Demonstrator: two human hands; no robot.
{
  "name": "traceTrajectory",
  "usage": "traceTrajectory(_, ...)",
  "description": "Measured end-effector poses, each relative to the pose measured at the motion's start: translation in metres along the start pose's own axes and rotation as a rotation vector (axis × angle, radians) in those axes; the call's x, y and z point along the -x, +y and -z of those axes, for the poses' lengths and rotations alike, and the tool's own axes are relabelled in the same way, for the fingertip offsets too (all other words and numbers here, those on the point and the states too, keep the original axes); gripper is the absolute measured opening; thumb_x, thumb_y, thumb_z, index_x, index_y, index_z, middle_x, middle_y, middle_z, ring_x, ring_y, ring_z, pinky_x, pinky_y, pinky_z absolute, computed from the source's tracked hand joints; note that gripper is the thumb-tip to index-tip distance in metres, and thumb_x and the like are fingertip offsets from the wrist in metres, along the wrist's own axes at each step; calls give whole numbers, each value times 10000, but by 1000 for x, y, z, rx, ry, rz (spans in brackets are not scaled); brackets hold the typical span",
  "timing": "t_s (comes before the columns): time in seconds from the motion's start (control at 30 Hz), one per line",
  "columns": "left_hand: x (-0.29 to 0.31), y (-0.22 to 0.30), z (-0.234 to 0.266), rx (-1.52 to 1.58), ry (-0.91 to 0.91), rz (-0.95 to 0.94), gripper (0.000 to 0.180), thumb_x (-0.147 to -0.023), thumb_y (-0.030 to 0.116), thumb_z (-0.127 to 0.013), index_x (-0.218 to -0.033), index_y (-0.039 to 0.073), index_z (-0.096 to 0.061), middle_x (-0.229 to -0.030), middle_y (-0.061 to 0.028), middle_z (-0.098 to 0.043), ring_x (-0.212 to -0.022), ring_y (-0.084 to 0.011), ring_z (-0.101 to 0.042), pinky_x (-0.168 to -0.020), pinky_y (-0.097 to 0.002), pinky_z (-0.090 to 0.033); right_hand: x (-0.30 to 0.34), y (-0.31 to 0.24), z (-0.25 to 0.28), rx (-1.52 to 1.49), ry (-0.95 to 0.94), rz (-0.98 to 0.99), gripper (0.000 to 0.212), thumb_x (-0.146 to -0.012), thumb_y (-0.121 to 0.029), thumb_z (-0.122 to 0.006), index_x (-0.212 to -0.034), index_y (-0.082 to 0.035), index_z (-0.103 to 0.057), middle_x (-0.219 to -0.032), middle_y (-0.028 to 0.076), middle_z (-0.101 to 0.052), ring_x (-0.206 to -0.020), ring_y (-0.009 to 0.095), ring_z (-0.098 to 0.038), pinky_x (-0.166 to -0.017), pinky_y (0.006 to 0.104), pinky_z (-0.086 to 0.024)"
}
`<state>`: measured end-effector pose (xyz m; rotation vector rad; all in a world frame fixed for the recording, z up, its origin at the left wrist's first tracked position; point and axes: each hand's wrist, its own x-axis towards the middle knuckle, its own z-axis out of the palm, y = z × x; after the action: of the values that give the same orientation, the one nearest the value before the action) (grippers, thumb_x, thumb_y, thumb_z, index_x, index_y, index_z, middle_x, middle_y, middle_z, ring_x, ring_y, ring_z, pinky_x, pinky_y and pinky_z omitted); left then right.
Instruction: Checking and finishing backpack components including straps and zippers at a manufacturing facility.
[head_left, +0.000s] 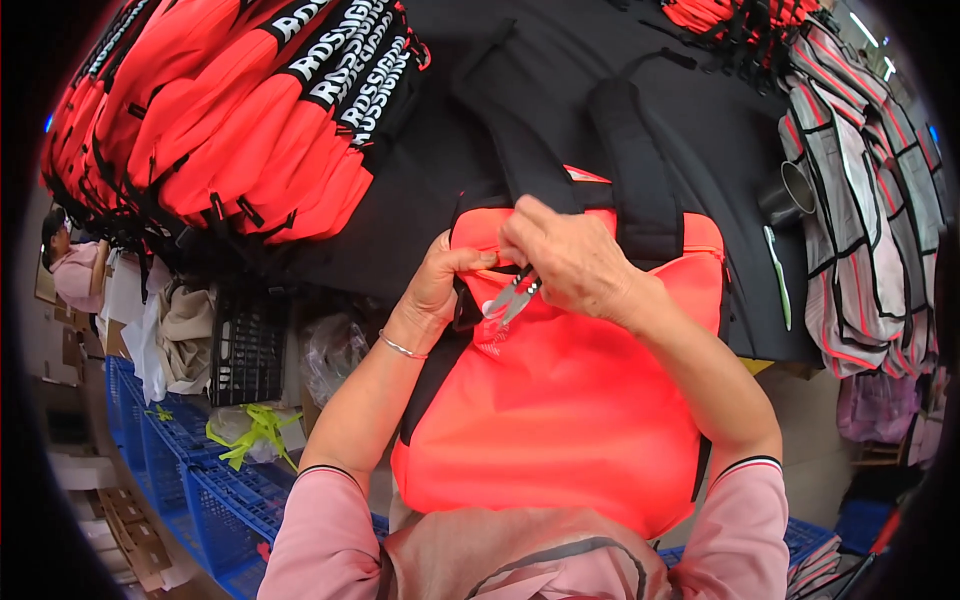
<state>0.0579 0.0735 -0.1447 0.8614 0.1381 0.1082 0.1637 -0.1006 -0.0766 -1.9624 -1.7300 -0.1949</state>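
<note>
A bright coral-red backpack point(560, 410) lies in front of me, its bottom toward my body and its black shoulder straps point(640, 160) stretched away over the black table. Near its upper left corner, my left hand point(437, 285) pinches the edge of the fabric, thumb on top. My right hand point(570, 262) is closed around small metal thread snips point(515, 298). Their blades point back toward me, just above the red panel by a pale printed mark. The handles are mostly hidden in my fingers, and whether the blades touch a thread cannot be seen.
Stacked red-and-black bags point(240, 140) fill the table's far left. To the right are a dark metal cup point(788, 195), a green-and-white toothbrush point(778, 278) and grey panels with black edging point(850, 220). Blue crates point(225, 500) stand below left. Another person point(78, 268) is at the far left.
</note>
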Motion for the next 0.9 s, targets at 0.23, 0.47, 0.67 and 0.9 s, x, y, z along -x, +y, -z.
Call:
traceTrajectory(0.23,2,-4,15,103,-40,16,192,-756,-61,-589,-927,-12,-661,-828,-61,-703,-741,-106,-666,-756,-224,-526,21,-4,15,-276,256,-416,434,-801,-228,-802,-1141,-69,-584,-946,86,-628,-867,216,-642,-779,355,-518)
traceTrajectory(0.47,-3,-15,13,12,32,53,133,-743,-70,-582,-834,15,-630,-745,-27,-654,-664,-86,-622,-693,-221,-507,79,-19,-3,-414,200,-703,336,-903,-208,-708,-1116,1,-554,-1033,132,-640,-925,272,-623,-842,367,-510)
traceTrajectory(0.67,-5,-25,32,170,-154,43,312,-722,-69,-549,-1026,-47,-619,-872,-84,-695,-760,-136,-681,-764,-255,-548,77,-21,-11,-306,347,-564,249,-818,-110,-777,-978,-4,-619,-869,79,-650,-795,210,-609,-695,327,-518)
traceTrajectory(0.9,-10,-33,44,96,-79,62,376,-724,-58,-533,-1090,-77,-614,-950,-128,-713,-827,-191,-705,-840,-304,-562,69,-7,-18,-104,407,-345,268,-751,-117,-823,-929,-29,-643,-811,47,-635,-692,202,-550,-599,321,-461)
